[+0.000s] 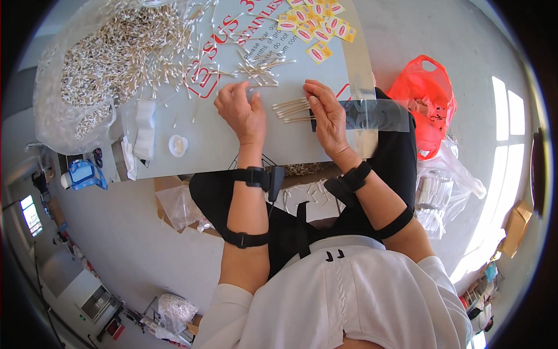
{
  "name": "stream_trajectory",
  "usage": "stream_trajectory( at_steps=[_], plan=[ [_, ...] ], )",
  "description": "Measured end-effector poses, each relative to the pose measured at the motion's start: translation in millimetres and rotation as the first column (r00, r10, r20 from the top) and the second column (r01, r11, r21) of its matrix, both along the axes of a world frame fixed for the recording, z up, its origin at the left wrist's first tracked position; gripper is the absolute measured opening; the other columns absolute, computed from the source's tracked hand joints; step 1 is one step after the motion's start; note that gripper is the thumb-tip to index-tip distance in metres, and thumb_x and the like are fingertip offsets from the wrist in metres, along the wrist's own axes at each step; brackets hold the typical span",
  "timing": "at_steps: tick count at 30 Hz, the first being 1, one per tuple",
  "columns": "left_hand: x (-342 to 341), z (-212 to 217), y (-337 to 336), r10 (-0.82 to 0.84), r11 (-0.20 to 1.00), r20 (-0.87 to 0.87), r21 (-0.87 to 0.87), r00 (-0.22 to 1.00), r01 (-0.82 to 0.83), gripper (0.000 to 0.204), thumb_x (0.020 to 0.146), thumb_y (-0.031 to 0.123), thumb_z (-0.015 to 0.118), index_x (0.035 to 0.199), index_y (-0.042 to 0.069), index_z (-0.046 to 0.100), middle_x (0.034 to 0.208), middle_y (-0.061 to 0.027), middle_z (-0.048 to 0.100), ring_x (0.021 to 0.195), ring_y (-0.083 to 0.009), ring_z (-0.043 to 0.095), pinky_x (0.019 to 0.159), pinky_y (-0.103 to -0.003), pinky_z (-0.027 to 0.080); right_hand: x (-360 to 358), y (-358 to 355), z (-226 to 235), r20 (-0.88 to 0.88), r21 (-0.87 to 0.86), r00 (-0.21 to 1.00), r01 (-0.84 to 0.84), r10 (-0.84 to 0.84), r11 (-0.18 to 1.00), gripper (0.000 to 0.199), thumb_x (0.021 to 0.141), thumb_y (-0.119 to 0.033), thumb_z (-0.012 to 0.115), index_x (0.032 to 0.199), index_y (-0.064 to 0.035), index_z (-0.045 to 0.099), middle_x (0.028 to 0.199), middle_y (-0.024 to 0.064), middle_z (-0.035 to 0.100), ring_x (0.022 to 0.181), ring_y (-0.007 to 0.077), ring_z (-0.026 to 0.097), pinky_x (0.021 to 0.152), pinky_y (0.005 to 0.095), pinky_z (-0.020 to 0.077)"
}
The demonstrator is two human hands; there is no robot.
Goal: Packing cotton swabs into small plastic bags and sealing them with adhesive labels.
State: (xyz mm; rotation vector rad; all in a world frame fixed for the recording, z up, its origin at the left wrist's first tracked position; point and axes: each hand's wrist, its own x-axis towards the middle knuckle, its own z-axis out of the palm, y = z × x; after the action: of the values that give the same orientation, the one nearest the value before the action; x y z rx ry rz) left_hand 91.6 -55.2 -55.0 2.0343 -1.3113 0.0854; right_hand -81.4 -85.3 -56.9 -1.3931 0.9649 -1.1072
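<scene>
The right hand (pixel 329 122) has its fingers bent and its thumb closed against them, and it has hold of a small bunch of cotton swabs (pixel 292 109). The bunch comes out on the left side of the thumb like a narrow fan, the white heads pointing left, the other ends hidden by the hand. I count about 5 swabs there, but they overlap. The left hand (pixel 241 113) is near, to the left of this bunch and apart from it. Its fingers are half bent and the thumb stands away from them, so it is partly open; I see nothing held in it.

Just to the right of the right hand is 1 clear plastic sleeve (pixel 383 116), reaching over the right edge of the table (pixel 221 160); the hand and wrist cover its left part. Beyond the 2 hands, loose swabs (pixel 258 71) lie crossed in a heap, too many to count, and stand close in front of the left fingers. Farther to the right there are more than 10 yellow labels (pixel 318 52), partly overlapping.

At far left, 1 large clear bag (pixel 93 125) holds a very big mass of swabs, which spreads out toward the middle. Nearer, on the left, are 1 white round lid (pixel 178 146) and 1 white folded pad (pixel 145 129). To the right, off the table, is 1 red plastic bag (pixel 427 96).
</scene>
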Motion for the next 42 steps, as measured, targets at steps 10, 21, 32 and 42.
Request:
stream_trajectory(
  at_steps=[10,21,32,42],
  plan=[
    [-28,3,4,-0.235,0.971,-0.059,0.024,0.970,0.237,0.029,0.069,0.001,0.074,0.094,0.014,0.065,0.104,-0.0041,0.055,0.109,-0.0299,0.047,0.092,-0.045,0.037,-3,-2,2,-0.028,-0.032,0.997,0.072,-0.073,0.997,0.015,0.094,-0.003,0.058,0.109,0.0018,0.059,0.117,0.0112,0.060,0.094,0.0160,0.059,0.082,0.0257,0.0489],
    [32,22,-57,-0.409,0.901,0.046,0.178,0.911,0.395,0.026,0.064,0.006,0.080,0.086,0.016,0.071,0.100,0.0008,0.058,0.107,-0.0259,0.047,0.090,-0.044,0.037,-2,-4,-1,-0.001,0.008,0.999,0.039,-0.039,0.999,0.015,0.092,0.001,0.059,0.106,0.0016,0.059,0.115,0.0092,0.058,0.091,0.0147,0.059,0.081,0.0252,0.0492],
    [-12,25,-33,-0.399,0.908,0.011,0.142,0.917,0.393,0.018,0.064,0.007,0.079,0.078,0.011,0.068,0.094,0.0012,0.061,0.104,-0.0259,0.049,0.089,-0.044,0.037,-1,-4,-4,0.031,0.006,0.996,0.084,-0.084,0.996,0.015,0.089,0.003,0.060,0.105,0.0019,0.059,0.112,0.0091,0.059,0.086,0.0152,0.060,0.077,0.0265,0.0512],
    [13,9,-8,0.103,0.977,0.004,0.189,0.995,-0.102,0.020,0.077,0.019,0.074,0.086,0.007,0.061,0.093,-0.0096,0.060,0.096,-0.0328,0.052,0.082,-0.044,0.043,-13,-35,7,-0.419,-0.298,0.881,0.093,-0.218,0.950,0.023,0.073,0.003,0.066,0.095,-0.0039,0.066,0.100,0.0111,0.058,0.090,0.0292,0.059,0.076,0.0362,0.0509]
  ],
)
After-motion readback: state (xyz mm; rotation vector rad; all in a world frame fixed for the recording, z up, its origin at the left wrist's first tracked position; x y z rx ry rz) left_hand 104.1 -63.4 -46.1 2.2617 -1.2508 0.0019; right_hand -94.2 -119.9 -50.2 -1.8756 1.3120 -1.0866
